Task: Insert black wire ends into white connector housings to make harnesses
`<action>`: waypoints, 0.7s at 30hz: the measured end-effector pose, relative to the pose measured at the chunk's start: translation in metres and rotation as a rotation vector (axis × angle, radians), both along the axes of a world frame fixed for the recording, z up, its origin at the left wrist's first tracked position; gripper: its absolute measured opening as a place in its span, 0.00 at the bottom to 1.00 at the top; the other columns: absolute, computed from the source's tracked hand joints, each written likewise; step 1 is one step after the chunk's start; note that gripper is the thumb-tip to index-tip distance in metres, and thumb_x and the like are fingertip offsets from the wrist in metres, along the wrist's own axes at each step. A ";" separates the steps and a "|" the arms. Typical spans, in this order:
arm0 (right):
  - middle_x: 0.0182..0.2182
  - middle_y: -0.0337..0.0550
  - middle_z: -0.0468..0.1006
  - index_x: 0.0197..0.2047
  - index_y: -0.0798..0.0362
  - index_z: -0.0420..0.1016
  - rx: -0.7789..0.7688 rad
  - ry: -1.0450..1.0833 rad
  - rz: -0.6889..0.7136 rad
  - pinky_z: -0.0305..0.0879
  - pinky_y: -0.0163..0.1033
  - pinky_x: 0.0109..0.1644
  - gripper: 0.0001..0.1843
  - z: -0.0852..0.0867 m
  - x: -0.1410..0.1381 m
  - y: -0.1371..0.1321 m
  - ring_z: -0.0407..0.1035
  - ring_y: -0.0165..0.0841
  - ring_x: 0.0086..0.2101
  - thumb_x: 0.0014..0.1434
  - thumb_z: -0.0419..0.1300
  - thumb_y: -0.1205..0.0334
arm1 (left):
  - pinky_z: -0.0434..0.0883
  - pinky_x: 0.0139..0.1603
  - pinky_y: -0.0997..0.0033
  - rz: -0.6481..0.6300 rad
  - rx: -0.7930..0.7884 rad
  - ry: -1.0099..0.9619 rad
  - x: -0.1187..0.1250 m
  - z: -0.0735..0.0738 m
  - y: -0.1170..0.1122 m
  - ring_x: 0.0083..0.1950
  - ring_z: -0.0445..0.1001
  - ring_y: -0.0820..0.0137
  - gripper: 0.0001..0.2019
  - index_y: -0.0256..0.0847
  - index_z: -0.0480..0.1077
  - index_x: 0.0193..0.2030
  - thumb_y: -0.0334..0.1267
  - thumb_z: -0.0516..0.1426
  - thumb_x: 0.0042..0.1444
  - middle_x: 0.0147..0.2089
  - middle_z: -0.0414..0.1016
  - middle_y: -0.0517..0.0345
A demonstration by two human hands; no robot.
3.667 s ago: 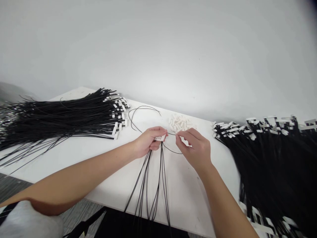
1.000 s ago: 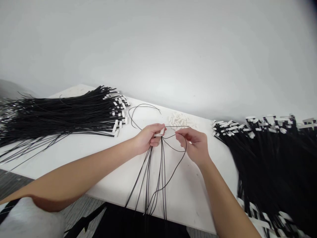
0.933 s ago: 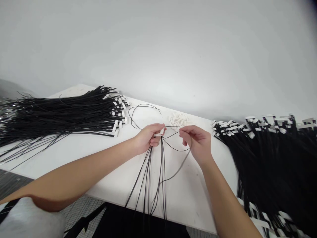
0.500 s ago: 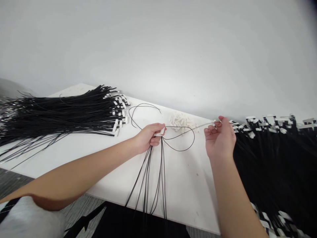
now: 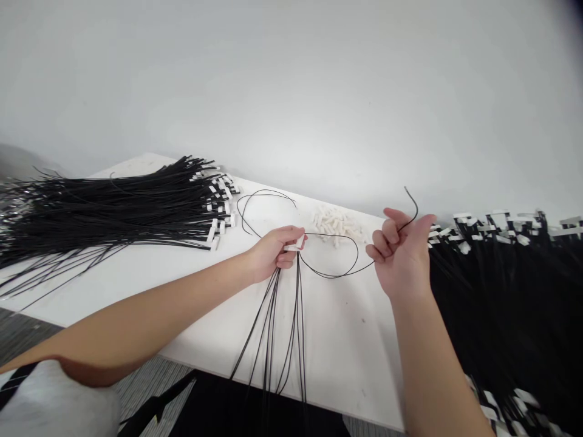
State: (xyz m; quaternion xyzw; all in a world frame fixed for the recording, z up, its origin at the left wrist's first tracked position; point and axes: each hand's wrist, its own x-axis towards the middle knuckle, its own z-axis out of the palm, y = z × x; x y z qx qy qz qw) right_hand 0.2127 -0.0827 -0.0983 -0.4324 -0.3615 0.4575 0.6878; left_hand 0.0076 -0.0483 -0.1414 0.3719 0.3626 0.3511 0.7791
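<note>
Over the middle of the table, my left hand (image 5: 277, 247) is closed on a small white connector (image 5: 295, 244). Several thin black wires (image 5: 272, 315) hang from it past the table's front edge. One loose black wire (image 5: 356, 255) loops out to the right of the connector toward my right hand (image 5: 401, 252). That hand is raised, its fingers curled round the wire and its thumb held apart. The wire's free end (image 5: 413, 203) bends upward above the fingers. Behind and between my hands lies a pile of small white connectors (image 5: 336, 223).
At the left of the white table (image 5: 200, 303) lies a thick bundle of black wires (image 5: 113, 206) with white connectors at its right end. Another large black wire bundle (image 5: 510, 291) fills the right side. A pale wall (image 5: 291, 91) stands behind the table.
My right hand has turned and its thumb has swung away from the fingers. The wire's end, earlier pinched at the fingertips, now sticks up. My left hand has stayed put.
</note>
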 end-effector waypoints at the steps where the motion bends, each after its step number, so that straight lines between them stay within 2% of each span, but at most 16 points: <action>1: 0.19 0.31 0.44 0.35 0.52 0.71 0.006 -0.016 0.037 0.39 0.29 0.17 0.26 0.000 -0.003 -0.001 0.40 0.19 0.16 0.53 0.50 0.36 | 0.42 0.15 0.80 -0.002 0.000 0.003 0.000 0.000 0.000 0.17 0.45 0.87 0.11 0.36 0.64 0.30 0.43 0.57 0.49 0.31 0.58 0.63; 4: 0.18 0.30 0.43 0.35 0.52 0.71 0.001 -0.088 0.127 0.41 0.29 0.18 0.19 -0.004 -0.008 -0.004 0.40 0.19 0.16 0.55 0.54 0.44 | 0.41 0.16 0.80 -0.007 0.001 0.005 0.000 0.000 0.000 0.16 0.46 0.87 0.11 0.36 0.64 0.30 0.43 0.57 0.49 0.31 0.58 0.63; 7: 0.18 0.31 0.47 0.35 0.53 0.72 -0.028 -0.170 0.188 0.42 0.29 0.19 0.15 -0.009 -0.010 -0.004 0.44 0.19 0.17 0.55 0.56 0.49 | 0.41 0.16 0.79 -0.019 0.003 0.002 0.000 0.000 0.000 0.16 0.46 0.87 0.11 0.36 0.64 0.30 0.43 0.57 0.49 0.32 0.58 0.63; 12: 0.17 0.33 0.51 0.32 0.55 0.72 -0.091 -0.333 0.269 0.41 0.30 0.19 0.14 -0.013 -0.015 -0.005 0.45 0.20 0.18 0.54 0.58 0.52 | 0.42 0.16 0.79 -0.035 0.013 0.002 0.001 0.002 -0.001 0.16 0.47 0.87 0.09 0.37 0.64 0.30 0.41 0.56 0.50 0.32 0.58 0.63; 18: 0.18 0.32 0.50 0.37 0.52 0.68 -0.167 -0.557 0.490 0.41 0.29 0.21 0.10 -0.003 -0.020 -0.013 0.44 0.21 0.19 0.57 0.55 0.54 | 0.41 0.16 0.80 -0.054 0.026 -0.015 0.002 0.002 -0.002 0.16 0.47 0.87 0.10 0.38 0.65 0.32 0.43 0.56 0.50 0.33 0.59 0.63; 21: 0.19 0.33 0.51 0.33 0.53 0.68 -0.188 -0.637 0.540 0.42 0.30 0.22 0.10 -0.002 -0.021 -0.014 0.44 0.21 0.20 0.57 0.54 0.55 | 0.42 0.16 0.80 -0.065 0.032 -0.019 0.002 0.002 -0.002 0.17 0.46 0.87 0.10 0.38 0.64 0.33 0.43 0.56 0.51 0.33 0.60 0.62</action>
